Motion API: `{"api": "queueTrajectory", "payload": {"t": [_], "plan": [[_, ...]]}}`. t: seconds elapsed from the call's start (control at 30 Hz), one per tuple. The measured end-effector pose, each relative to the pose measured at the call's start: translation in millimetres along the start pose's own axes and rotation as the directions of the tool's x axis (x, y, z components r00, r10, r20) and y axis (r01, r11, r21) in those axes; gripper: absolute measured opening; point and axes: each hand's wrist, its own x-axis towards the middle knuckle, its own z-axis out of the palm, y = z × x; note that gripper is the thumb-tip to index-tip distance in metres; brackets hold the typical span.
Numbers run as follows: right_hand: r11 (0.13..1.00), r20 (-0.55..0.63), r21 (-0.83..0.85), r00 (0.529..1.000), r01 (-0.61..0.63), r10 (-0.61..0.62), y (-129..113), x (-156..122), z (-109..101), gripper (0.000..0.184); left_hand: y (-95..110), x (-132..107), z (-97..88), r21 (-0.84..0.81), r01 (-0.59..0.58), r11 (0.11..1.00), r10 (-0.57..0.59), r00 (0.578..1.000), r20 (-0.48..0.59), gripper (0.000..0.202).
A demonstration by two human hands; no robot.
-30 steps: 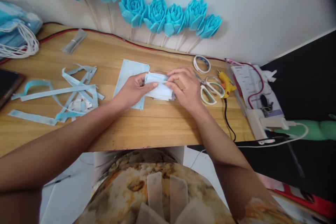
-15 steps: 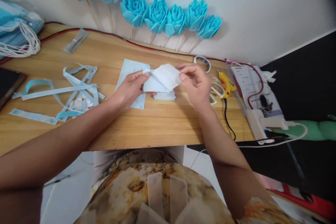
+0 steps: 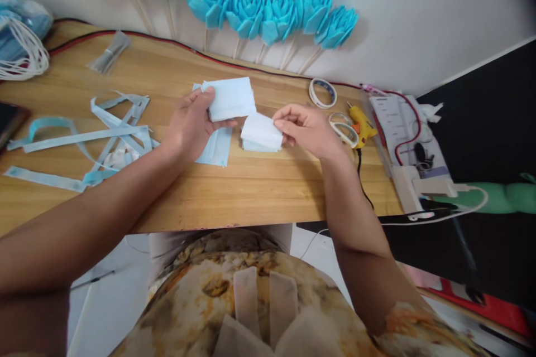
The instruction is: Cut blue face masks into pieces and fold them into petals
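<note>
My left hand (image 3: 190, 122) grips a pale blue mask sheet (image 3: 231, 98), lifted a little above the wooden table (image 3: 259, 189). My right hand (image 3: 307, 129) pinches a white mask layer (image 3: 263, 129) by its right edge, just over a small stack of cut pieces (image 3: 253, 146). Another pale blue sheet (image 3: 214, 148) lies flat on the table under my left hand.
Cut blue mask strips (image 3: 96, 136) lie at the left. Blue fabric flowers on sticks (image 3: 268, 8) lean on the wall. Tape roll (image 3: 322, 92), scissors (image 3: 343, 128), a yellow glue gun (image 3: 360, 122) and a power strip (image 3: 412, 178) sit at the right. A pile of masks (image 3: 19, 39) is far left.
The two layers have come apart: my left hand carried the blue sheet up and left, my right hand lowered the white layer toward the stack.
</note>
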Motion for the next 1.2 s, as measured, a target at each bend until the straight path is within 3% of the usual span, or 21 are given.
{"api": "queueTrajectory", "payload": {"t": [0.17, 0.27, 0.43, 0.6, 0.77, 0.87, 0.93, 1.03, 1.1, 1.2], "plan": [[0.989, 0.041, -0.146, 0.999, -0.002, 0.008, 6, 2, 2, 0.014, 5, -1, 0.4, -0.038, 0.031, 0.999, -0.032, 0.999, -0.022, 0.017], [0.996, 0.072, -0.086, 0.997, 0.012, -0.006, 7, 2, -2, 0.019, 3, 0, -0.1, -0.057, 0.034, 0.998, -0.035, 0.999, -0.017, 0.016], [1.0, 0.072, 0.028, 0.997, 0.0, -0.002, 4, 1, -8, 0.029, -2, 3, -5.3, 0.011, -0.011, 1.0, 0.01, 0.999, 0.045, 0.033], [0.988, 0.102, -0.152, 0.995, 0.036, -0.021, 12, 3, -4, 0.02, -3, 3, -6.6, 0.049, -0.007, 0.999, 0.004, 0.999, 0.048, 0.034], [0.946, 0.06, -0.31, 0.995, 0.091, -0.076, 24, 6, 3, 0.017, -3, 3, -6.2, 0.012, 0.002, 1.0, -0.002, 0.998, 0.056, 0.031], [0.888, -0.035, -0.448, 0.99, 0.106, -0.136, 24, 7, 4, 0.021, -3, 2, -3.1, -0.003, 0.018, 1.0, -0.018, 1.0, 0.022, 0.03], [0.857, -0.161, -0.504, 0.962, 0.111, -0.219, 21, 7, 5, 0.024, -3, 0, 0.2, -0.02, 0.022, 1.0, -0.022, 1.0, 0.023, 0.031], [0.856, -0.325, -0.49, 0.876, 0.166, -0.356, 15, 5, 9, 0.028, -3, -4, 6.0, -0.026, 0.033, 0.999, -0.031, 0.997, 0.066, 0.033], [0.845, -0.36, -0.486, 0.83, 0.223, -0.426, 10, 2, 14, 0.029, -2, -8, 9.5, -0.005, 0.051, 0.999, -0.05, 0.994, 0.102, 0.031], [0.795, -0.323, -0.527, 0.795, 0.299, -0.513, 4, -1, 22, 0.025, -2, -12, 12.8, 0.041, 0.09, 0.995, -0.095, 0.985, 0.142, 0.03]]}}
